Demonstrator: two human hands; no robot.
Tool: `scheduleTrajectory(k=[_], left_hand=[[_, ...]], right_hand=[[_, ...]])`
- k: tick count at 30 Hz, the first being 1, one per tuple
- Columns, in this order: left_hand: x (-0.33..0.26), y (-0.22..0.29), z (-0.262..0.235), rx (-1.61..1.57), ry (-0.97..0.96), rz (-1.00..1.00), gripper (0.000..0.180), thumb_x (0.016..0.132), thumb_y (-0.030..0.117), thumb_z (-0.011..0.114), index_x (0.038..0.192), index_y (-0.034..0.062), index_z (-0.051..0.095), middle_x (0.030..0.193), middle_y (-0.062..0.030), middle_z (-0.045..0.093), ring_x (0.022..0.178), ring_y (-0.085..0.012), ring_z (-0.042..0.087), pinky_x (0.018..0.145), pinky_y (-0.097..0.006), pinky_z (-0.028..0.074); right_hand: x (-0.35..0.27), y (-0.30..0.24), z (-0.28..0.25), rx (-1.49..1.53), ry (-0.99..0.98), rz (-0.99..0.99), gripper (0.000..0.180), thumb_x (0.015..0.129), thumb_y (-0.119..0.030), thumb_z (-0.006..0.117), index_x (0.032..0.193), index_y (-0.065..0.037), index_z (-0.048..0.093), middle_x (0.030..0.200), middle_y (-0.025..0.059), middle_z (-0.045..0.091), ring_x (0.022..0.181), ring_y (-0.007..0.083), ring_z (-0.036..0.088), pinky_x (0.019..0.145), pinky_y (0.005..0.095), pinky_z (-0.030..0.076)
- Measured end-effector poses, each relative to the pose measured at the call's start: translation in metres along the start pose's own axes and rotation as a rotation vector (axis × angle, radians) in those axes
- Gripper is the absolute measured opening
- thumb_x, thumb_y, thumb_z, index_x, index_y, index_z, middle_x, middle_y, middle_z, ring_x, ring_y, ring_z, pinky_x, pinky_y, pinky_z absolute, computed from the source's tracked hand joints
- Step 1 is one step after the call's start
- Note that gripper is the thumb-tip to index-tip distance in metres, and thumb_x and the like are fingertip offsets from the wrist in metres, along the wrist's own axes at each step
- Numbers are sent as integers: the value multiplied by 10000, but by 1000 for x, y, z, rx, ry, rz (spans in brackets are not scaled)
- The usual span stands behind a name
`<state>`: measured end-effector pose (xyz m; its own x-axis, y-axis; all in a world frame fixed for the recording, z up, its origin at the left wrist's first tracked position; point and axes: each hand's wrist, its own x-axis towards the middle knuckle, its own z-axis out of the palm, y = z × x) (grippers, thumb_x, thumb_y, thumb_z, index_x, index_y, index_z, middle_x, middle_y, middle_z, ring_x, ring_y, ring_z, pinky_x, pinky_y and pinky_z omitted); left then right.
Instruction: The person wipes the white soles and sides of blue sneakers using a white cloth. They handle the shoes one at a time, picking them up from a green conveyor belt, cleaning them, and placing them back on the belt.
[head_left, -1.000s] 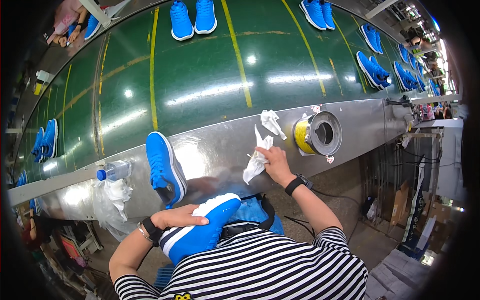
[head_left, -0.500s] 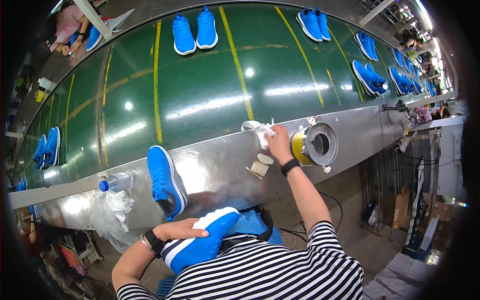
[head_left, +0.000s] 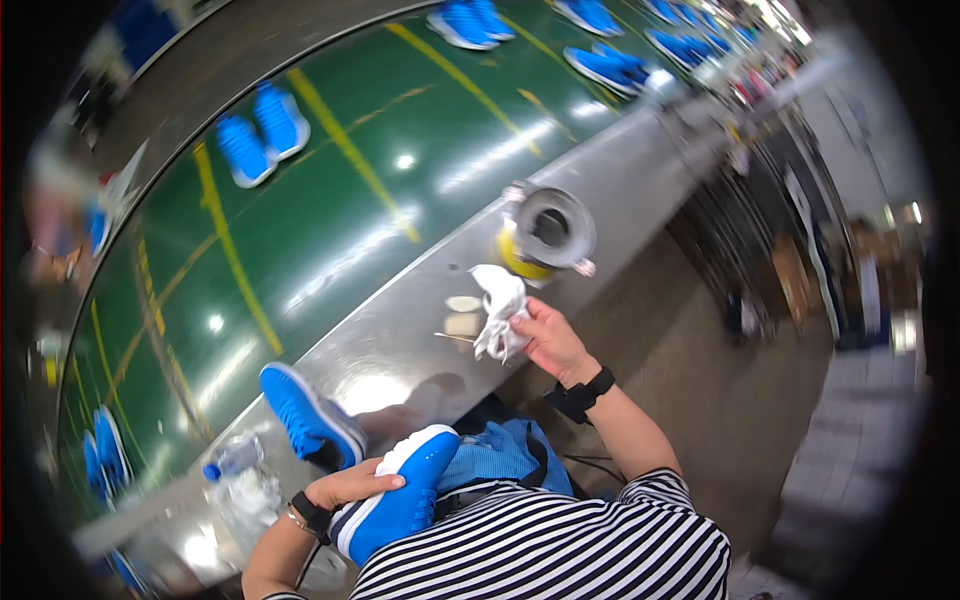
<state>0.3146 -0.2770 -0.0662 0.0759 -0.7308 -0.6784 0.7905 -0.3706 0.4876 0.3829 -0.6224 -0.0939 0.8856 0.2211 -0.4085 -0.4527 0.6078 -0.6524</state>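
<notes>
One blue shoe [head_left: 415,500] is clamped in the left hand [head_left: 350,487] by the striped shirt [head_left: 570,545], one white cloth [head_left: 500,300] in the right hand [head_left: 553,347]; one other shoe [head_left: 300,410] and one can [head_left: 577,230] occupy the worktop [head_left: 625,210].

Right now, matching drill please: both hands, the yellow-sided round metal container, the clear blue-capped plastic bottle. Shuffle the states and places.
1. Bare left hand
2. Bare right hand
3. Yellow-sided round metal container
4. Clear blue-capped plastic bottle

A. Left of the blue, white-soled shoe on the silver metal ledge
B. Holding crumpled white cloth
C. On the ledge, just beyond the cloth
D. Gripping a second blue, white-soled shoe

Pairs: 1-D; 2-B; 3-C; 4-A
</notes>
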Motion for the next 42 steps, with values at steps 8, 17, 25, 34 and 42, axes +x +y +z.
scheduleTrajectory(k=[8,17,25,34,42], left_hand=[[29,62,33,205,74,-200,738,811,390,585,1318,-32,252,1241,-132,433,1106,-196,442,939,-300,353],[99,123,89,352,87,-512,773,804,446,569,1318,-35,248,1223,-164,441,1084,-214,462,925,-300,368],[101,139,127,253,206,-473,755,812,450,562,1317,-29,270,1257,-135,420,1132,-198,424,952,-299,342],[63,98,80,68,486,167,754,807,521,528,1307,0,314,1211,-135,467,1061,-184,485,905,-293,395],[130,15,-23,15,1458,739,807,774,442,592,1303,-65,253,1241,-266,411,1165,-322,414,966,-344,331]], right_hand=[[-137,107,-182,-212,924,-30,185,743,-15,581,919,40,572,839,90,613,774,163,591,685,285,463],[-48,144,-302,-8,1081,-184,165,708,12,559,872,-1,565,783,77,605,698,188,603,629,320,487],[65,54,-321,-223,1015,-180,370,766,-128,593,1084,53,535,1058,184,584,1028,251,535,836,330,411],[-90,67,-226,-501,162,316,130,835,-156,570,915,-53,567,752,20,589,627,90,558,566,219,465],[-30,51,22,-825,-396,46,668,747,-93,655,1306,-47,292,1182,140,402,1042,236,450,870,336,404]])
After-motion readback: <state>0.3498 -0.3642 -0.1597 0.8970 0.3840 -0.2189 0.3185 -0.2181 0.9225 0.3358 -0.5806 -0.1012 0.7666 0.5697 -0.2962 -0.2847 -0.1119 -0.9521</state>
